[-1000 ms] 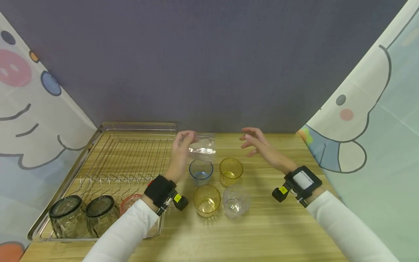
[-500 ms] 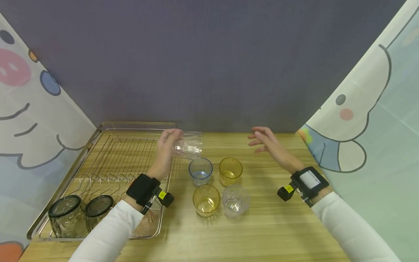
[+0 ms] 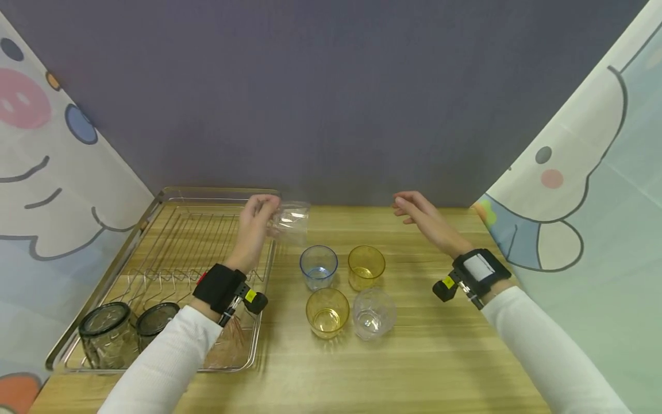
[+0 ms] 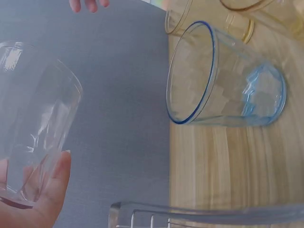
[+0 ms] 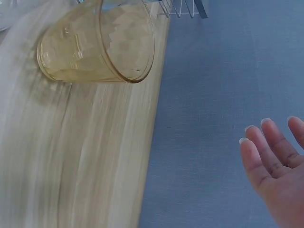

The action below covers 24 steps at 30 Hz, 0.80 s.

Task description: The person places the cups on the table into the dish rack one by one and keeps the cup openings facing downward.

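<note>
My left hand [image 3: 253, 227] grips a clear drinking glass [image 3: 292, 223] by its base end, raised near the right edge of the wire drying rack [image 3: 270, 275]. The glass lies tipped sideways, its mouth to the right; in the left wrist view, fingers wrap the base of this glass [image 4: 40, 109]. Over the back right of the table, my right hand [image 3: 421, 218] hangs with loosely bent fingers and holds nothing. Between the hands stand a blue-rimmed glass [image 3: 318, 267], two amber glasses, one behind [image 3: 366, 267] and one in front [image 3: 327, 313], and another clear glass [image 3: 373, 315].
Dark-tinted glass jars or mugs [image 3: 108, 333] rest upside down at the rack's front left. My left sleeve covers part of the rack and a pinkish glass item [image 3: 227, 348]. A grey panel [image 3: 331, 103] stands behind the wooden table [image 3: 414, 368].
My left hand has carried the clear glass leftward, from behind the blue-rimmed glass to the rack's right edge. My right hand shifted slightly right, and its fingers drew closer together. The standing glasses stayed put.
</note>
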Motion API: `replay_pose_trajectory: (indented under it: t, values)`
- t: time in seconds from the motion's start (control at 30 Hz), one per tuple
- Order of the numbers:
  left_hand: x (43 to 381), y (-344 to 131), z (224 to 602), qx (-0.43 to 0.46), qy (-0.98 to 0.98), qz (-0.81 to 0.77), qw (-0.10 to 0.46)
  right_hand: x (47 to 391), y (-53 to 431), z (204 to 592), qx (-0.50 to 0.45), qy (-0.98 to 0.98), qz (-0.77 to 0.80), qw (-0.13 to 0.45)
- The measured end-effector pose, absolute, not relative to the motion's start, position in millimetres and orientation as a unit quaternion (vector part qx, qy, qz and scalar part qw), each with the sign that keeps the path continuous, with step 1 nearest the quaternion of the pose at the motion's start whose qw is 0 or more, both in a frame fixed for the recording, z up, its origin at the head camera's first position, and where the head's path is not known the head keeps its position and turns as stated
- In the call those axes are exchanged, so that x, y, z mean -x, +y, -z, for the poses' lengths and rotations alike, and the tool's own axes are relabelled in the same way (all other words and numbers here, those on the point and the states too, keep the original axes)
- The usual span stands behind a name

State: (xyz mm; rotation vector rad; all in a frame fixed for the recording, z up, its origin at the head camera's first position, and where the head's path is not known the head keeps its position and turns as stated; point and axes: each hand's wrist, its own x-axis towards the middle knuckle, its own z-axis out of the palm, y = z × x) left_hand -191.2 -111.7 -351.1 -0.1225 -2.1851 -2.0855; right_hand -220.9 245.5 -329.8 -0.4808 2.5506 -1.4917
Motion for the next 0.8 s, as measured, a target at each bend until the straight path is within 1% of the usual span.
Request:
replay_pose_trajectory:
  t: [0.33, 0.6, 0.8]
  values:
    - [201.6, -120.2, 342.7, 0.056, -0.779, 0.620, 0.078, 235.7, 221.2, 328.9, 0.149, 0.882, 0.435, 0.106]
    - [208.9, -124.7, 341.3, 0.056, -0.840, 0.530, 0.102, 245.8, 192.6, 332.3, 0.147, 0.898, 0.405, 0.086]
    - [215.7, -123.8, 338.9, 0.057, -0.883, 0.444, 0.142, 249.8, 169.1, 334.9, 0.148, 0.897, 0.410, 0.079]
